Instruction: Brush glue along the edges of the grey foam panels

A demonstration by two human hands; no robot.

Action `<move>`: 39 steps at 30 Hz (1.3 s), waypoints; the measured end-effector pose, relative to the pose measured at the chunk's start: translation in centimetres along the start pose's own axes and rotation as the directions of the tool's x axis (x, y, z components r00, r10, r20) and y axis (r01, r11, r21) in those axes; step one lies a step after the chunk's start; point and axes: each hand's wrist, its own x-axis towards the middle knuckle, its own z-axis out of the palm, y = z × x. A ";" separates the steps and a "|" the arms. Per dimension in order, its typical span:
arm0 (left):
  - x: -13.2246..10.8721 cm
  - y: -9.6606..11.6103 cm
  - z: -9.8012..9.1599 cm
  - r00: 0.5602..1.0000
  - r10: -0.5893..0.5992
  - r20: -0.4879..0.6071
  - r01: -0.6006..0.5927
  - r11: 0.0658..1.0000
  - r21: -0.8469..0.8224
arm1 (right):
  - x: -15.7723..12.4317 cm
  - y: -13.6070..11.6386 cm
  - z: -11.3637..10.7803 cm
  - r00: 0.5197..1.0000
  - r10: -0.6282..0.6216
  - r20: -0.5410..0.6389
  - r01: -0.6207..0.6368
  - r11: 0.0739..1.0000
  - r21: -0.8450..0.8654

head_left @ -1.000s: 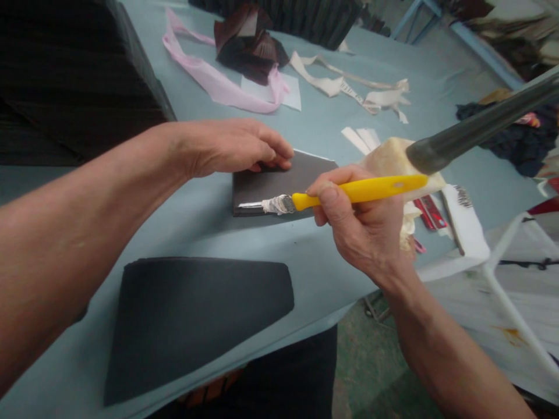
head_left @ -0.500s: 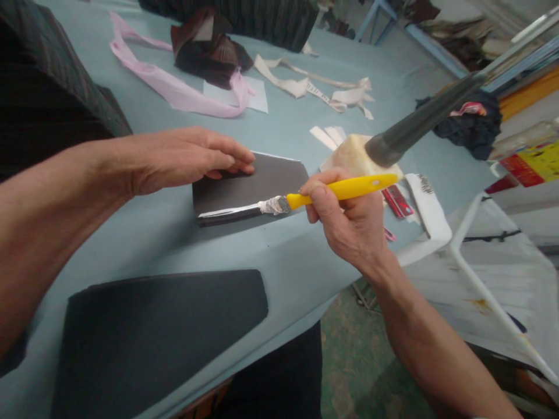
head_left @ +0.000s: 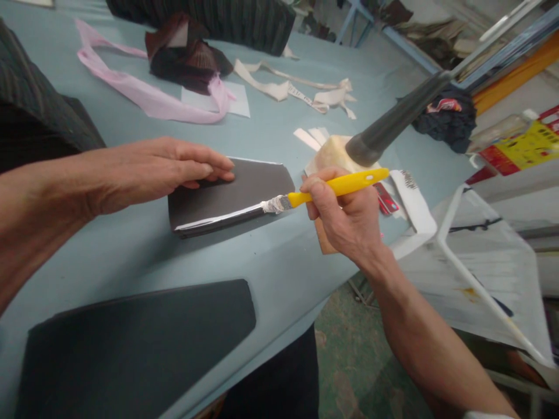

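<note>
My right hand [head_left: 347, 203] is closed on the yellow handle of a paintbrush [head_left: 340, 185]. Its bristles, caked in white paste, touch the near edge of a dark, flat panel [head_left: 244, 183]. A white wet line runs along that near edge, and another white line shows on the far edge. My left hand [head_left: 187, 163] rests on the panel's left part with fingers stretched out, holding nothing. Closer to me lies a second, larger dark panel [head_left: 144, 343].
Behind lie a pink cloth strip [head_left: 144, 105], a dark brown bundle [head_left: 187, 55] and cream strips [head_left: 271, 87]. A pale block [head_left: 329, 154] with a dark tube [head_left: 393, 122] stands beyond my right hand. Stacked dark pieces [head_left: 39, 105] rise at the left.
The brush has drawn along the near edge toward the right end, and the white line behind it is longer. The view has shifted slightly, so most things appear further left.
</note>
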 end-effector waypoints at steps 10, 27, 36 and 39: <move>0.2 0.3 0.0 1.000 -0.015 0.016 0.015 1.000 0.025 | -0.1 1.4 -1.2 0.998 0.037 -0.041 -0.038 0.999 -0.024; 0.4 0.7 -0.2 0.994 -0.105 -0.019 0.106 0.990 0.094 | 0.4 2.1 -2.8 0.990 0.046 -0.131 -0.061 0.992 -0.114; 0.3 1.1 -0.1 0.995 -0.102 -0.016 0.103 0.992 0.075 | 0.3 2.7 -4.0 0.983 0.094 -0.160 -0.133 0.958 -0.255; 0.4 0.5 0.0 0.998 -0.064 0.001 0.064 0.997 0.044 | 0.1 2.9 -4.6 0.982 0.109 -0.157 -0.149 0.951 -0.271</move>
